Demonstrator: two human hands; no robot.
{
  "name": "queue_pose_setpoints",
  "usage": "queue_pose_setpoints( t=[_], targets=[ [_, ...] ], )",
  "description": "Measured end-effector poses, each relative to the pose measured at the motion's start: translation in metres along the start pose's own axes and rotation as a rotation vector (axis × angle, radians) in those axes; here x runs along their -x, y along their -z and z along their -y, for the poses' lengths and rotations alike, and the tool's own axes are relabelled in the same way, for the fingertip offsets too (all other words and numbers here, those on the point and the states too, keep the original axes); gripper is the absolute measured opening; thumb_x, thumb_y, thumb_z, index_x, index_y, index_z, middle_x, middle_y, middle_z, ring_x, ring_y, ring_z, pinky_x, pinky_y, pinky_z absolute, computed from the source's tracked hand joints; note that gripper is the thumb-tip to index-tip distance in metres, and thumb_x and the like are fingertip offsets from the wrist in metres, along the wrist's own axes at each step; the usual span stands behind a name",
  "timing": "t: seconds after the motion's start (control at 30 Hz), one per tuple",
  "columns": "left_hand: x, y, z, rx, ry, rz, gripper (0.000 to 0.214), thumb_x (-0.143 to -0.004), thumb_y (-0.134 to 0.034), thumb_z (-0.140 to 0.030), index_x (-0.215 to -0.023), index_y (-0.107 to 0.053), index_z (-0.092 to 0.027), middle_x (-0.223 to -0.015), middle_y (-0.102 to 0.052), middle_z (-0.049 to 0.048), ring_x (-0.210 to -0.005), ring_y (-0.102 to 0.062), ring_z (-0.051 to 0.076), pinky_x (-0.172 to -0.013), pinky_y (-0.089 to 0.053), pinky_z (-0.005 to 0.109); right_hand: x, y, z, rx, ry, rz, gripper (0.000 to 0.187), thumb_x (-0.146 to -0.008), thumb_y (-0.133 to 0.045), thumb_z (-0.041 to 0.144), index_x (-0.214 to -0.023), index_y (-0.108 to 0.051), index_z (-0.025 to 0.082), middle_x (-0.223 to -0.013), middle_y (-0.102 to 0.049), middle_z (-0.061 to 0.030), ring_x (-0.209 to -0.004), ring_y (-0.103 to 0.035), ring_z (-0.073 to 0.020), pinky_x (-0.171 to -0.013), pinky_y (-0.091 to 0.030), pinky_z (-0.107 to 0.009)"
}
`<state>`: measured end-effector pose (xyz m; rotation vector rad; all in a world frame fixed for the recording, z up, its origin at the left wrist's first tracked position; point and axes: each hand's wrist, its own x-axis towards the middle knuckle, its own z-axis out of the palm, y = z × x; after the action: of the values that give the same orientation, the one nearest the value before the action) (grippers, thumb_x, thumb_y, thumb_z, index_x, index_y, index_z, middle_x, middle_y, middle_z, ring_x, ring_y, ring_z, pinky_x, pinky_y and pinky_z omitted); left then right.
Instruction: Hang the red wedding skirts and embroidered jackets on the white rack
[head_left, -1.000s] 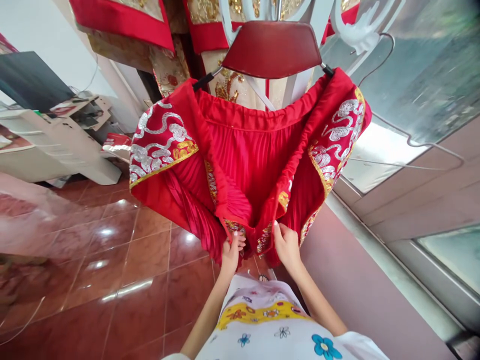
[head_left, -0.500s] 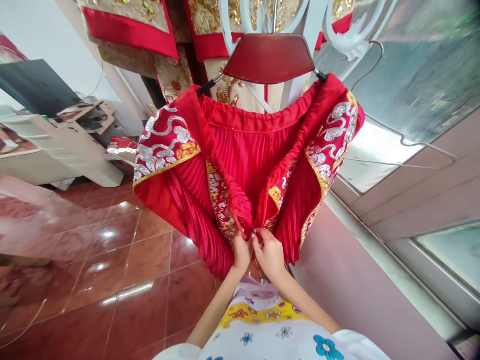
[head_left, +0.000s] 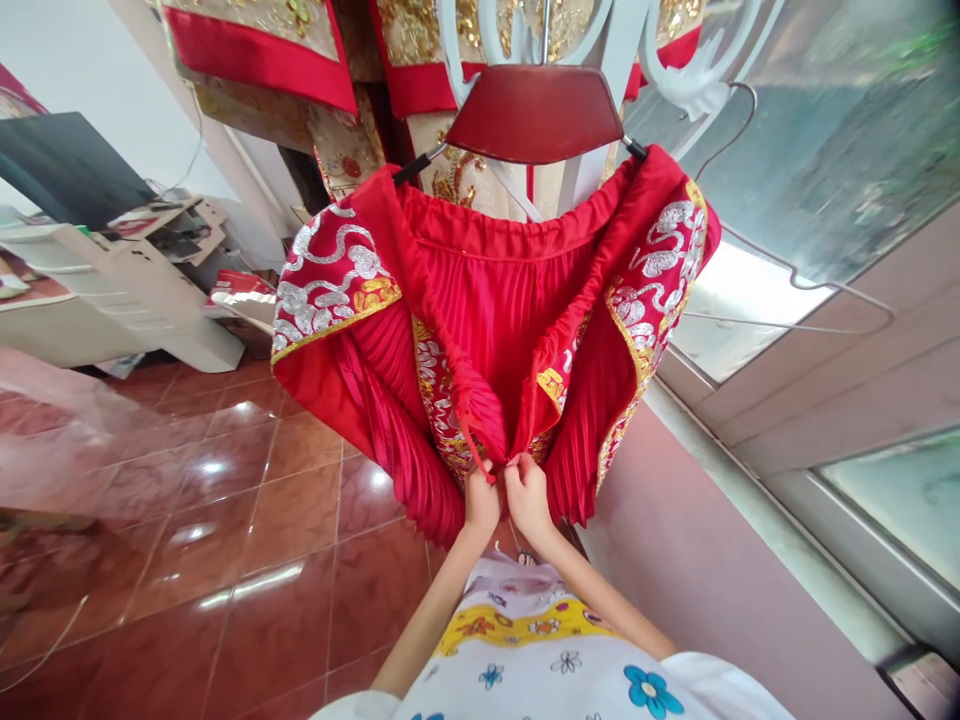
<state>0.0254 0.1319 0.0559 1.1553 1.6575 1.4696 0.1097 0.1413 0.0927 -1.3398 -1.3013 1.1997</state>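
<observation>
Red satin skirt (head_left: 480, 320), finely pleated, is hanging open-fronted from a dark red trapezoid hanger (head_left: 536, 115) with black-tipped metal arms, right in front of the person; its gathered waistband (head_left: 517, 242) is sagging toward the hands. Left hand (head_left: 482, 498) and right hand (head_left: 527, 492) are working side by side at the waistband's front ends, fingers closing in a pinch on the red fabric; exact grip is hiding behind the knuckles. Thin red cord (head_left: 474, 440) is running down to the left fingers. Stiff panels with raised silver embroidery (head_left: 330, 285) and gold edging are flaring out at both sides. White scrolled metalwork (head_left: 615, 60) is standing behind, cream sequinned garments (head_left: 262, 25) are showing red borders. Pale shelf unit (head_left: 214, 220) is holding small items, too small to identify
</observation>
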Motion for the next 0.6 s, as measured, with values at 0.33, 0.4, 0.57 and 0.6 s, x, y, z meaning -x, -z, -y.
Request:
queue_pose_setpoints(
  t=[0.33,0.4,0.57,0.6],
  targets=[
    [0.007,0.001,0.014,-0.081,-0.121,-0.051,0.017,-0.072,-0.053,-0.023,-0.08,-0.066,-0.016,-0.082,-0.068,0.0091,-0.082,-0.062,0.022,-0.081,-0.048,0.037,0.003,0.011,0.062,-0.312,-0.342,0.329,0.026,-0.065,-0.05,0.044,-0.06,-0.047,0.019,-0.035,-0.026,0.0118,-0.03,-0.015,-0.0039,-0.033,-0.013,-0.021],
    [0.008,0.002,0.014,-0.102,-0.154,-0.05,0.019,-0.075,-0.053,-0.027,-0.086,-0.066,-0.017,-0.088,-0.068,0.0113,-0.088,-0.062,0.024,-0.083,-0.048,0.039,-0.001,0.02,0.095,-0.383,-0.356,0.361,0.024,-0.063,-0.055,0.041,-0.061,-0.049,0.017,-0.035,-0.028,0.0122,-0.03,-0.014,-0.0023,-0.034,-0.011,-0.019],
    [0.002,-0.003,0.002,-0.158,-0.231,-0.044,0.021,-0.083,-0.048,-0.032,-0.087,-0.064,-0.018,-0.091,-0.066,0.012,-0.091,-0.061,0.024,-0.085,-0.047,0.04,-0.018,0.03,0.178,-0.448,-0.187,0.383,0.017,-0.065,-0.056,0.031,-0.06,-0.051,0.016,-0.034,-0.031,0.0111,-0.03,-0.017,-0.0015,-0.033,-0.01,-0.017],
    [-0.001,-0.005,-0.002,-0.165,-0.246,-0.03,0.021,-0.085,-0.047,-0.031,-0.087,-0.063,-0.018,-0.091,-0.066,0.0114,-0.092,-0.061,0.023,-0.085,-0.047,0.039,-0.021,0.029,0.187,-0.445,-0.143,0.384,0.016,-0.067,-0.054,0.03,-0.06,-0.05,0.017,-0.034,-0.031,0.011,-0.03,-0.017,-0.0018,-0.033,-0.01,-0.017]
  ],
)
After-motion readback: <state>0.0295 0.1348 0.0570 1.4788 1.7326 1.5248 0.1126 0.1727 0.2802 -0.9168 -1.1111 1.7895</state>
